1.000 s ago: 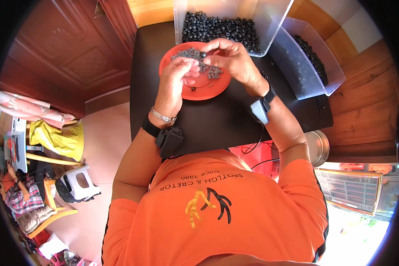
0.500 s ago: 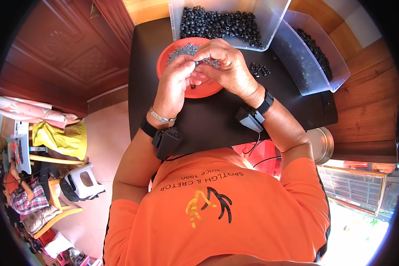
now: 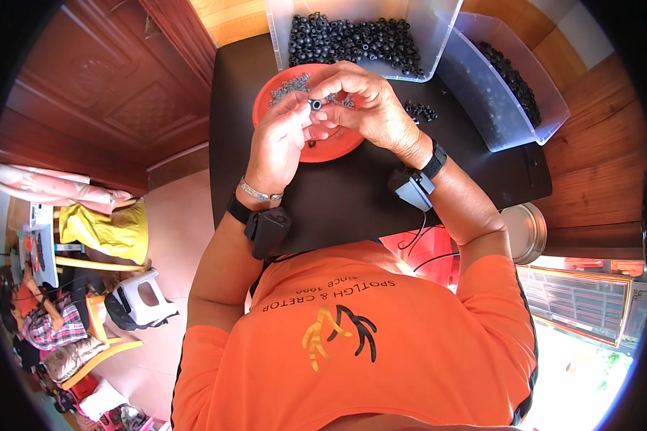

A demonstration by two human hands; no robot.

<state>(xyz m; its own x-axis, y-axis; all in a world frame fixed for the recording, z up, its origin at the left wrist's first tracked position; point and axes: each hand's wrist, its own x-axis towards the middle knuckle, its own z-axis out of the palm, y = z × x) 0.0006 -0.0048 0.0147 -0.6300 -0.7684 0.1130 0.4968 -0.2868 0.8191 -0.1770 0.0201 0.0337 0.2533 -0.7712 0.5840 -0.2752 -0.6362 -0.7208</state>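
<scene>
Pinching a small, rounded, black ring-shaped piece between thumb and forefinger, the right hand has it right at the fingertips, its hole in view. The left hand meets it from the left with fingers curled; whether that hand also grips it, or hides something tiny, I cannot tell. A slip looks the likeliest fault: the hold is shallow and the curved side probably gives little purchase, so uneven pressure from the two hands could pop it loose. Dropped straight down, it could scatter the tiny grey parts in the round red dish beneath both hands. Bouncing aside, it could get mixed up with the loose black pieces on the dark tabletop, just right of the right hand. The left thumb, crowding the piece, could also cause misalignment.
</scene>
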